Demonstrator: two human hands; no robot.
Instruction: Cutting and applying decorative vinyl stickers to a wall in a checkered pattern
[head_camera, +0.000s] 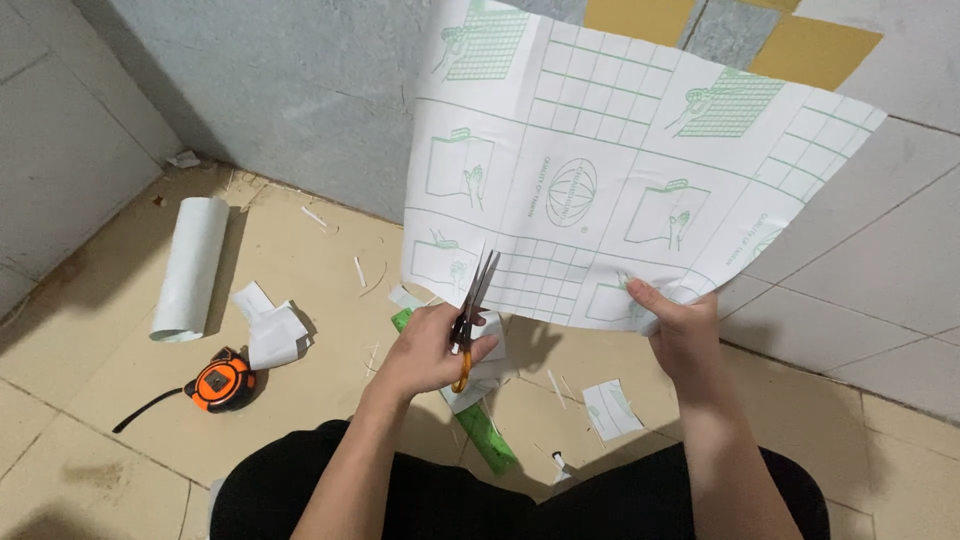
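Observation:
My left hand (425, 350) grips orange-handled scissors (474, 300), blades open and pointing up at the lower edge of a large white sheet (600, 170). The sheet is backing paper printed with a green grid and small drawings, held up in front of the wall. My right hand (680, 325) pinches its lower edge, to the right of the scissors. The blade tips meet the paper's bottom edge.
On the beige tiled floor lie a rolled white sheet (190, 265), an orange and black tape measure (220, 383), a green ruler (485, 435) and cut paper scraps (272, 330). A grey wall (280, 90) stands behind. My dark-clothed knees (300, 480) fill the bottom edge.

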